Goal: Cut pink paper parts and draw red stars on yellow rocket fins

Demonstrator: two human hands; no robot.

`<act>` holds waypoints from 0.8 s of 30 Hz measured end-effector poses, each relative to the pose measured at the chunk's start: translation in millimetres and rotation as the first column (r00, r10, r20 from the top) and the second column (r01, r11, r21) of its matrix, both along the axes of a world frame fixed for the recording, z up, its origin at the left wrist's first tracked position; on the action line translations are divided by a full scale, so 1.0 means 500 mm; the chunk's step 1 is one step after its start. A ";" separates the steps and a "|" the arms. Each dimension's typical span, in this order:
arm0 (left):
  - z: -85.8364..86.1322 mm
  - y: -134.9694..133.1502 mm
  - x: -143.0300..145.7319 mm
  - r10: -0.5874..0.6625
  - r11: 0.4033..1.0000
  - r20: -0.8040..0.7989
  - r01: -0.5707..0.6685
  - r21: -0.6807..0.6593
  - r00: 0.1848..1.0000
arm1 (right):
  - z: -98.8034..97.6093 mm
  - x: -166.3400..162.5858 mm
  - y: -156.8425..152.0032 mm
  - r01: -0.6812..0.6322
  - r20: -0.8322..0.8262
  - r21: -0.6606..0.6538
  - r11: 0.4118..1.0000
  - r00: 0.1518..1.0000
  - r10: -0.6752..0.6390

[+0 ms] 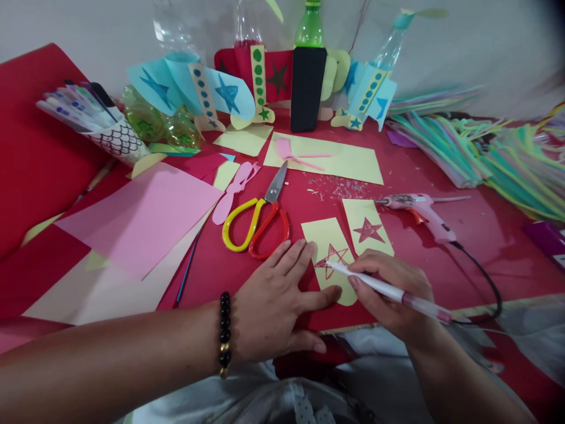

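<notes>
We count two hands, the left hand (273,300) and the right hand (391,291), one pen (424,304), two yellow paper strips (366,227) bearing one star each, one pair of scissors (269,197), one pink glue gun (419,206), and one beaded bracelet (225,333).

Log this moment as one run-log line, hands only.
left hand: thumb on yellow paper strip | right hand: holding white pen, tip at red star

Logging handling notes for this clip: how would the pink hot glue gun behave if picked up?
The pink hot glue gun lies on its side, so a push would probably slide it, not tip it. The plastic body looks fairly light. Its black cord curves toward the table edge and may tug when lifted.
</notes>
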State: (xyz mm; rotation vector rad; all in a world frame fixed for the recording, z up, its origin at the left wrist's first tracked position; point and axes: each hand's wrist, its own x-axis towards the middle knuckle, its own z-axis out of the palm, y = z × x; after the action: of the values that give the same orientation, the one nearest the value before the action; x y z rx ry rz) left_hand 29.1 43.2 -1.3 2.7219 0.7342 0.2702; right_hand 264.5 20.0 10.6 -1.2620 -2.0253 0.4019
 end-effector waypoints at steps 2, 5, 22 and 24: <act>-0.001 0.000 0.000 0.002 1.000 0.001 -0.002 0.001 1.000 | -0.001 0.001 -0.001 -0.010 -0.001 -0.002 1.000 1.000 0.010; -0.002 0.000 0.001 0.007 1.000 0.012 -0.007 0.007 1.000 | -0.001 0.002 -0.002 0.030 0.002 0.008 1.000 1.000 -0.030; 0.000 0.000 0.001 0.000 1.000 -0.018 0.000 -0.008 1.000 | 0.002 0.000 -0.001 -0.021 -0.022 0.000 1.000 1.000 0.021; 0.001 0.000 0.001 -0.001 1.000 -0.019 0.001 -0.011 1.000 | 0.002 -0.001 -0.001 -0.019 -0.014 0.006 1.000 1.000 0.019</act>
State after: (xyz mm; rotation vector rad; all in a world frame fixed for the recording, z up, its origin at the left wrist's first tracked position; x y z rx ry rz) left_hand 29.6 43.4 -1.0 2.7178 0.7375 0.2396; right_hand 264.0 19.7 11.7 -1.2341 -2.0271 0.4126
